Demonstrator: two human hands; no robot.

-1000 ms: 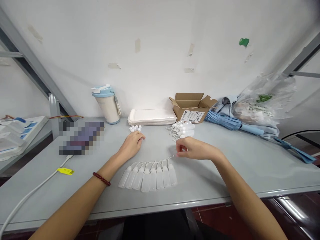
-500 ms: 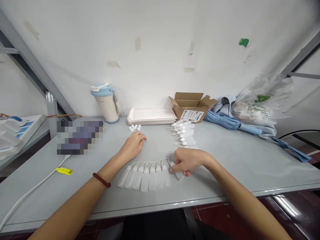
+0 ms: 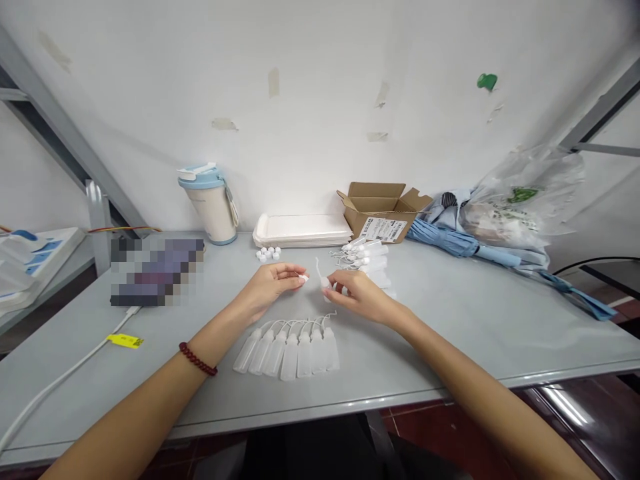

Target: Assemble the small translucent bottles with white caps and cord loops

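Pinched at the fingertips of my left hand is a small white cap. My right hand grips a translucent squeeze bottle by its upper part, its thin white spout pointing up; the fingers hide most of its body. A narrow gap separates cap and bottle. Nearer the table's front edge, several like bottles lie side by side in a fan, curved spouts toward the back. Loose white caps sit in a cluster beyond my left hand. Behind my right hand lies a stack of further bottles.
White flat trays are stacked by the wall, beside an opened cardboard box. A tumbler stands back left, near a pixelated device with a white cable. A folded blue umbrella and plastic bag lie right.
My right hand has lifted a bottle from beside the fanned row and carried it up and left. My left hand now holds a cap, and both hands have come close together.
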